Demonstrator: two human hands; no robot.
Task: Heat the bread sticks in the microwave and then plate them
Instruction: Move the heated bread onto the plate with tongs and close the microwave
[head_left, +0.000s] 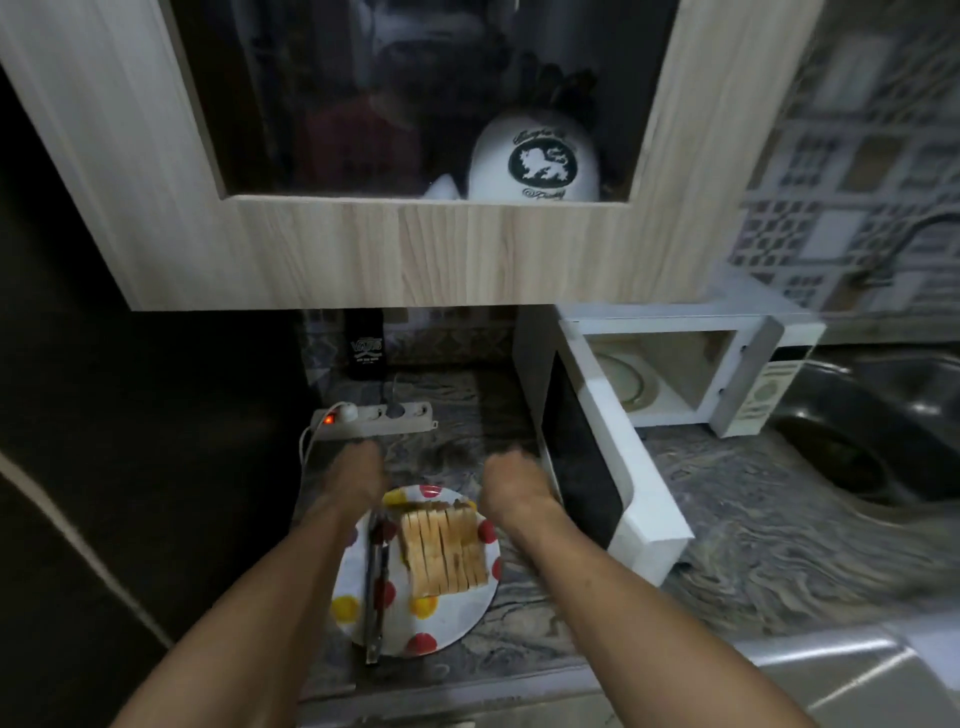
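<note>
Several bread sticks (445, 552) lie side by side on a white plate (447, 618) with red and yellow dots, on the marbled counter. Metal tongs (375, 587) rest across the plate's left side. My left hand (353, 475) hovers blurred over the plate's upper left edge. My right hand (511, 486) hovers over its upper right edge. Both look loosely curled; whether either touches the plate is unclear. To the right the white microwave (675, 364) stands with its door (587, 467) swung open and its glass turntable (621, 379) bare.
A power strip (374, 418) with a lit red switch lies behind the plate. A dark bottle (366, 343) stands at the wall. An overhead cabinet (415, 249) hangs low, and a metal sink (872, 441) sits at the right.
</note>
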